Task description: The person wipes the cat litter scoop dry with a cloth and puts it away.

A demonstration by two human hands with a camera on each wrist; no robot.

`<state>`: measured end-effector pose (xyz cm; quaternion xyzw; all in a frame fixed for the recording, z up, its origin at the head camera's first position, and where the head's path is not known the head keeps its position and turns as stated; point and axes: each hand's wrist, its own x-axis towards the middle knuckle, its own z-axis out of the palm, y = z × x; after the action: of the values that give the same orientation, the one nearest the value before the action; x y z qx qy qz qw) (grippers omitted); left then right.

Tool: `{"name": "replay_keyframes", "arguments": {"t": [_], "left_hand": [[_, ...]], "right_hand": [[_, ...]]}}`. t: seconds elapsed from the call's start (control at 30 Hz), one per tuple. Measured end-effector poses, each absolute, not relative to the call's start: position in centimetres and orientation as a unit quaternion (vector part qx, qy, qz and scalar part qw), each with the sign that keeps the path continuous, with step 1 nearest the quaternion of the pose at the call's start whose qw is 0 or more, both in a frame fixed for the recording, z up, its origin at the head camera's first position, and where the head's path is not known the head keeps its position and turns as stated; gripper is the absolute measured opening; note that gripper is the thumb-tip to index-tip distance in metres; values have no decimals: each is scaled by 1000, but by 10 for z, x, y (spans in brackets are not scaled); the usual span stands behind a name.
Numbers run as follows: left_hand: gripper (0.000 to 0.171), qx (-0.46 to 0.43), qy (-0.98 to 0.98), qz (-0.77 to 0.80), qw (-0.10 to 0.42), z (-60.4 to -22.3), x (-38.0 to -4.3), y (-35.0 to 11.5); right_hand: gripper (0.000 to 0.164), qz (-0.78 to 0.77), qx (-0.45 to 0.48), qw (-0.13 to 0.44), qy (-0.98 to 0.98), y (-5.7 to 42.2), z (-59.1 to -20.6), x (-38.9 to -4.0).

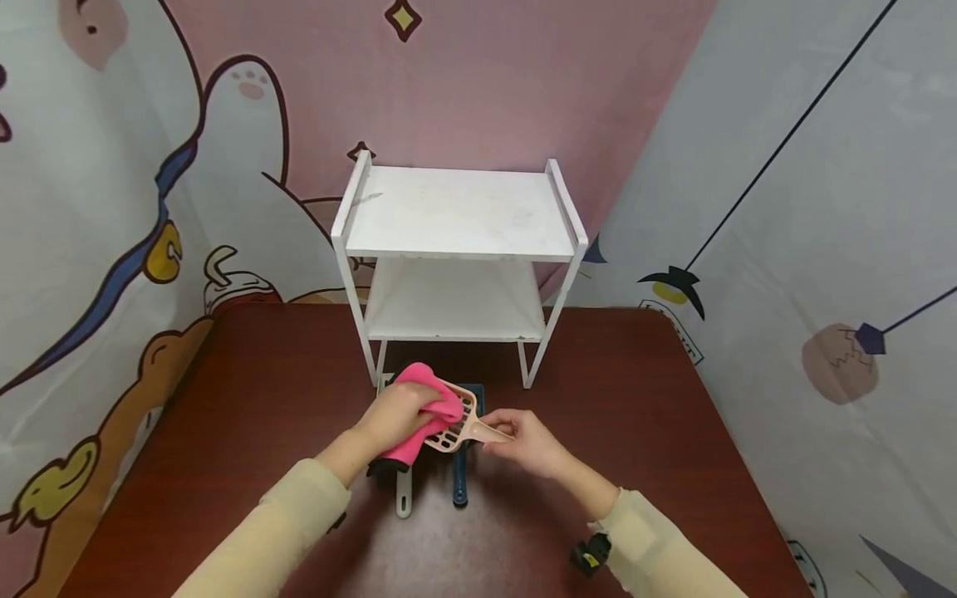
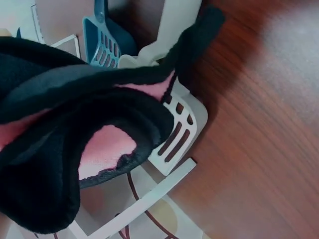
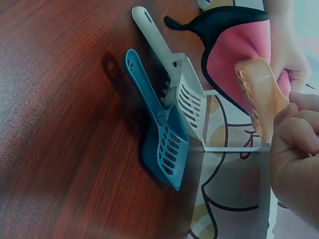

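My right hand (image 1: 527,444) pinches the handle of a peach slotted litter scoop (image 1: 473,428), held above the table. A pink cloth with black edging (image 1: 409,447) is bunched in my left hand (image 1: 396,415), and it presses against the scoop's slotted head. Below them lie two more litter scoops. The blue scoop (image 3: 167,144) and the white scoop (image 3: 187,99) rest side by side on the table, handles toward me. In the left wrist view the cloth (image 2: 109,144) covers much of the picture and the left hand is hidden.
A white two-tier shelf (image 1: 459,216) stands at the back of the brown wooden table (image 1: 613,374), just beyond the scoops. Behind it hangs a cartoon-printed backdrop (image 1: 486,83). A small black object (image 1: 591,555) sits at the right sleeve's cuff.
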<state>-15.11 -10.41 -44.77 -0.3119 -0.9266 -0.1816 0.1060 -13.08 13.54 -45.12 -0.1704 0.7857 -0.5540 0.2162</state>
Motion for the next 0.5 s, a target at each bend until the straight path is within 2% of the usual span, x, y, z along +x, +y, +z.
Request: {"name": "replay_keyframes", "arguments": {"t": [0.27, 0.5], "left_hand": [[21, -262, -937, -209, 99, -437, -150, -108], [19, -233, -932, -239, 143, -427, -156, -124]], "right_hand": [[31, -550, -193, 200, 787, 136, -448, -128], [32, -539, -179, 188, 801, 144, -453, -130]]}}
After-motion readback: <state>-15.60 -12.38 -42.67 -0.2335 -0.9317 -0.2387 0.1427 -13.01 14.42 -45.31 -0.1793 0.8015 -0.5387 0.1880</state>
